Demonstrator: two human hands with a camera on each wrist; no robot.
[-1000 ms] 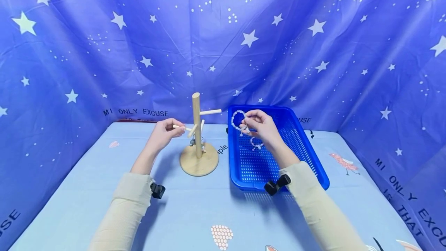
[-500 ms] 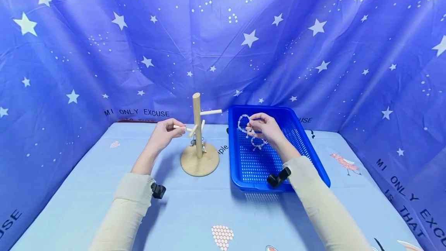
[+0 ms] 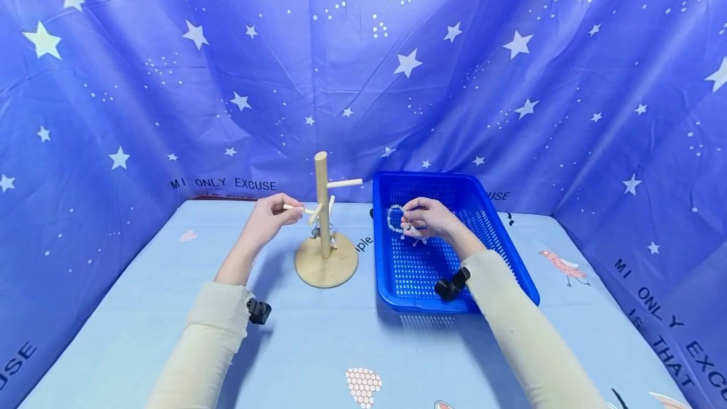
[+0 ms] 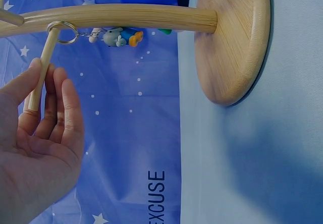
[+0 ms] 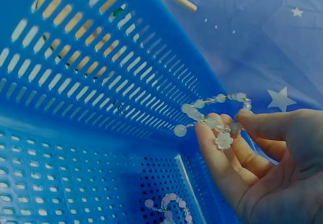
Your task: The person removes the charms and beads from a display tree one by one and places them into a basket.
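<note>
My left hand pinches a thin wooden peg of a round-based wooden stand. A keychain with a small grey-and-blue figure hangs by its ring on that peg, near the post. In the right wrist view, a pale beaded bracelet with a flower charm is held between the thumb and fingers of my right hand. That hand is over the blue basket. A second bracelet with pinkish beads lies on the basket floor, partly cut off by the frame edge.
Other pegs stick out from the post in different directions. The basket stands to the right of the stand on a light blue patterned cloth. A blue star-printed curtain closes off the back and sides.
My right hand has lowered with the bracelet and shifted slightly right, deeper over the basket, and it now partly covers the second bracelet. The left hand and stand stay put.
</note>
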